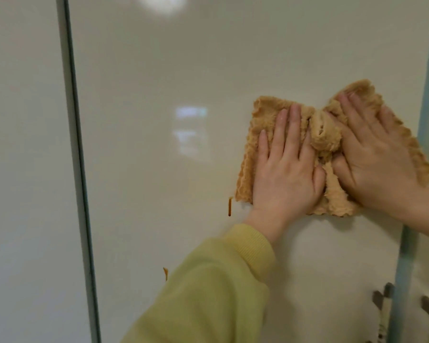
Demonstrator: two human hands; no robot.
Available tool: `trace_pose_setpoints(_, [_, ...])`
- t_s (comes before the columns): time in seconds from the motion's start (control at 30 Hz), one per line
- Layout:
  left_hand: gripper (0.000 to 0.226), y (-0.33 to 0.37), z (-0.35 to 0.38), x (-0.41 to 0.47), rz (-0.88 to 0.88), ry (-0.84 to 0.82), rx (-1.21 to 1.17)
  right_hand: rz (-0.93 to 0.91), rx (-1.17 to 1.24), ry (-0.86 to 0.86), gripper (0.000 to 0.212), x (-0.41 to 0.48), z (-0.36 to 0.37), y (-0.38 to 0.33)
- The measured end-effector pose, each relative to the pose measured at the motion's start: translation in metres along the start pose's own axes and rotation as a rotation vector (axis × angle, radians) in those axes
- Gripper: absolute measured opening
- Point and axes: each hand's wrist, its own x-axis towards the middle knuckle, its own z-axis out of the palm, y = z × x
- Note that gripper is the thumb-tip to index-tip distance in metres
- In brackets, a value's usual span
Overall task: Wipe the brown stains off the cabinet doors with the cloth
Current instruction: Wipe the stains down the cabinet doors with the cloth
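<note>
A tan fluffy cloth (263,120) is pressed flat against the glossy cream cabinet door (171,70). My left hand (285,169) lies flat on the cloth's left half, fingers pointing up. My right hand (377,154) presses the cloth's right half, and the fabric bunches up between the two hands. A thin brown drip stain (229,206) runs down the door just below the cloth's lower left corner. A second small brown stain (165,273) shows lower down, beside my yellow-green sleeve (208,293).
A dark vertical gap (77,169) separates this door from the neighbouring door (22,169) on the left. On the right a pale blue vertical edge (416,194) borders the door. Two grey handles (382,298) sit at the lower right.
</note>
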Motion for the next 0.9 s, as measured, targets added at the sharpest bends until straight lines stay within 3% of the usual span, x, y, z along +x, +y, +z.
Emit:
trace_pose_setpoints(0.23, [0.045,-0.023,0.002,-0.046,0.032,0.005,-0.013,0.172,0.024,-0.035,0.060,-0.033,0.015,-0.051])
trace_pose_setpoints(0.37, [0.055,-0.044,0.002,-0.071,0.083,-0.050,0.035,0.284,0.037,-0.040,0.061,-0.053,0.026,-0.086])
trace_pose_setpoints(0.57, [0.053,-0.085,0.008,-0.143,0.165,-0.079,0.090,0.296,0.009,-0.034,0.054,-0.100,0.056,-0.156])
trace_pose_setpoints(0.73, [0.063,-0.095,0.004,-0.127,0.230,-0.065,0.085,0.316,-0.032,-0.036,0.060,-0.084,0.055,-0.154])
trace_pose_setpoints(0.9, [0.062,-0.121,-0.017,-0.053,0.208,-0.008,0.060,0.296,-0.006,0.065,0.057,-0.005,0.046,-0.139])
